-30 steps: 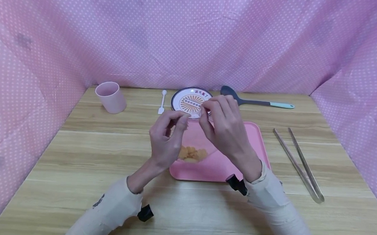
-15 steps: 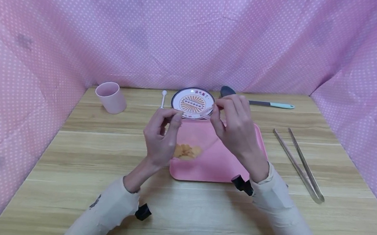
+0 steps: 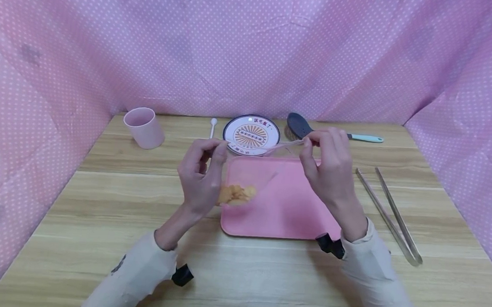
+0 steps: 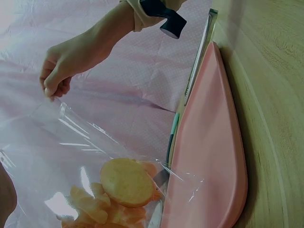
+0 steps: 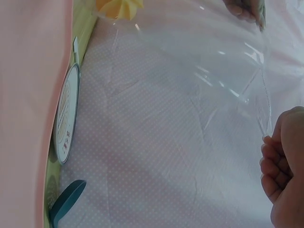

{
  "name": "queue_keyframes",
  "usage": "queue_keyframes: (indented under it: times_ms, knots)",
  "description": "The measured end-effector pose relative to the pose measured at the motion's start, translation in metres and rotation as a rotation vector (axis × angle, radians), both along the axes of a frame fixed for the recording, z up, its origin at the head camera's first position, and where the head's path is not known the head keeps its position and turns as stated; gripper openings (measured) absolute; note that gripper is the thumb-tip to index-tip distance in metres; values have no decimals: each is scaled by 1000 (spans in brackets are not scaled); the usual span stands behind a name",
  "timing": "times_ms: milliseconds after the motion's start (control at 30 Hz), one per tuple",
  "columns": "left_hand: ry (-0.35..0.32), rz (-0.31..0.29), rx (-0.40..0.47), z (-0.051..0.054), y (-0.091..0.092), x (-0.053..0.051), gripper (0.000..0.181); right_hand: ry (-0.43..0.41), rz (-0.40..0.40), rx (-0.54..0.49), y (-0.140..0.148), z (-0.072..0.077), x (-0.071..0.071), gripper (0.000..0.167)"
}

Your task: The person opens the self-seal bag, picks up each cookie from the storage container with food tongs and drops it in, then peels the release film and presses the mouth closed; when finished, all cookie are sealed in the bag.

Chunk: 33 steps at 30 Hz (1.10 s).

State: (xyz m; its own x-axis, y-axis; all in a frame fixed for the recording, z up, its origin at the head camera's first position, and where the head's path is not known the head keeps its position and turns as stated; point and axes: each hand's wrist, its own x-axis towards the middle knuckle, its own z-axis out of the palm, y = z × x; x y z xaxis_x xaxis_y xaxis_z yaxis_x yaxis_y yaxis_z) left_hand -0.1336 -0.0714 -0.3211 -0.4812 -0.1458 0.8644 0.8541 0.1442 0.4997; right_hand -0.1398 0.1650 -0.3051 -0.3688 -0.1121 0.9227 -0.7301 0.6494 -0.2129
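Note:
A clear plastic bag (image 4: 78, 130) hangs in the air between my two hands, above the pink tray (image 3: 284, 214). Yellow-orange pieces of food (image 3: 237, 192) lie at its bottom; their exact kind is unclear. My left hand (image 3: 202, 181) pinches one end of the bag's top edge between thumb and finger. At the other end, my right hand (image 3: 332, 174) pinches the same edge, pulled out to the right. The right wrist view shows the top edge stretched between both hands, with my right fingers (image 5: 270, 166) curled. Whether the bag's mouth is parted cannot be made out.
Behind the tray stand a patterned plate (image 3: 252, 134), a small white spoon (image 3: 213, 128) and a dark ladle (image 3: 299, 125) with a mint handle. A pink cup (image 3: 149, 131) is at back left. Metal tongs (image 3: 390, 215) lie at right. Pink dotted cloth (image 3: 237, 47) encloses the table.
My right hand has moved right, away from the left, and the bag's top edge has stretched out between them. My left hand and the food have shifted slightly left.

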Motion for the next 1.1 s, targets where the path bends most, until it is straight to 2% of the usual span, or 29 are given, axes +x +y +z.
queue_keyframes:
  times_ms: [200, 433, 667, 933, 1100]
  knots:
    - [3, 9, 34, 1, -4, -2, 23, -35, -23, -20, 11, -7, 0, 18]
    - [8, 9, 67, 1, -9, -5, 35, -68, -51, -33, 23, -14, -1, 17]
    - [1, 7, 69, 1, -16, -6, 22, -73, -74, -41, 35, -20, -2, 10]
    - [4, 15, 72, 0, -19, -8, 11, -77, -104, -41, 46, -26, -2, 18]
    - [1, 20, 77, 0, -22, -9, 20, -89, -122, -45, 51, -26, -1, 16]
